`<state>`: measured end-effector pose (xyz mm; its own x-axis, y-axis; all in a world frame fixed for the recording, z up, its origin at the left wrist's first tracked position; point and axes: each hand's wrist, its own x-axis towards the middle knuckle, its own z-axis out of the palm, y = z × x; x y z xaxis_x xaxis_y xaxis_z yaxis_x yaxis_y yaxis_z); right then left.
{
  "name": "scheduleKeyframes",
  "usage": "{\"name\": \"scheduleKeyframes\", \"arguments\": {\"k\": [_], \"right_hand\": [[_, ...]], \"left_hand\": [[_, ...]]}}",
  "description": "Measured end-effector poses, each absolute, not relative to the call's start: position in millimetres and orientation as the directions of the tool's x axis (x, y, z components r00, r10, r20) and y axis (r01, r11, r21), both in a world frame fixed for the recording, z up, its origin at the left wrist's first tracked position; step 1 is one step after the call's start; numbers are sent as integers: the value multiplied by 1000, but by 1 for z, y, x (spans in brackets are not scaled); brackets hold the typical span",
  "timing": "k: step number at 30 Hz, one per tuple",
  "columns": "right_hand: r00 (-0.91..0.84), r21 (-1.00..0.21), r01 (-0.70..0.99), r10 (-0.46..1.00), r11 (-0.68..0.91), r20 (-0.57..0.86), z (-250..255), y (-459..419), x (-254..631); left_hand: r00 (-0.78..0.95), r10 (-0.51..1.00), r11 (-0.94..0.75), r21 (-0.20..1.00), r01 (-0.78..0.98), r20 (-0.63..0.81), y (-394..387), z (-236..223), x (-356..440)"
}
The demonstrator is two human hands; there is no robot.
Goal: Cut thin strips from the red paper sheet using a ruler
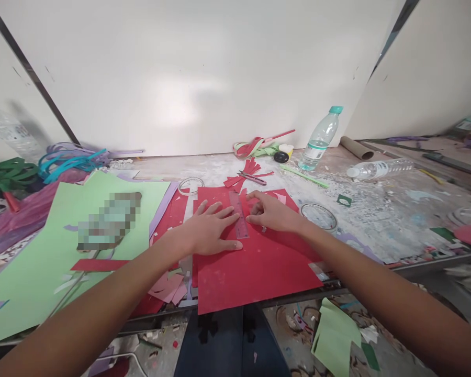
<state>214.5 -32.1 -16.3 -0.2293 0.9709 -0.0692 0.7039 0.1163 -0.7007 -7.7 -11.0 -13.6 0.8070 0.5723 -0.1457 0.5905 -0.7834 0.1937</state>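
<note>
A sheet of red paper (255, 277) lies in front of me, its near edge hanging over the table's edge. On it a small clear ruler (242, 228) with a pinkish tint points away from me. My left hand (210, 228) lies flat on the paper with fingers spread, its fingertips reaching the ruler's left side. Just right of the ruler, my right hand (272, 211) rests with fingers bent and drawn together. Whatever is between those fingers, if anything, is too small to make out. Beyond the sheet, scissors (253, 178) lie on cut red strips (246, 168).
Light green paper (163, 196) at left carries a pixelated phone-shaped object (110, 222). Tape rolls (318, 217) flank the red sheet. An upright bottle (321, 139), a lying bottle (380, 169) and a cardboard tube (356, 148) are at back right. Paper strips (73, 162) pile at left.
</note>
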Motion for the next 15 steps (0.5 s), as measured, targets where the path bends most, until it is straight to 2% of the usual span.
{"name": "scheduleKeyframes", "arguments": {"k": [5,11,15], "right_hand": [[-245,-716,690,965,108,-91,-16,-30,216],[-280,-756,649,950,82,-137,-16,-29,221],[-285,-764,642,943,56,-170,-18,-28,223]], "left_hand": [[825,553,-816,127,565,-114,-27,-5,-7],[794,607,-786,129,605,-32,-27,-5,1],[771,626,-752,168,637,-116,-22,-18,1]]}}
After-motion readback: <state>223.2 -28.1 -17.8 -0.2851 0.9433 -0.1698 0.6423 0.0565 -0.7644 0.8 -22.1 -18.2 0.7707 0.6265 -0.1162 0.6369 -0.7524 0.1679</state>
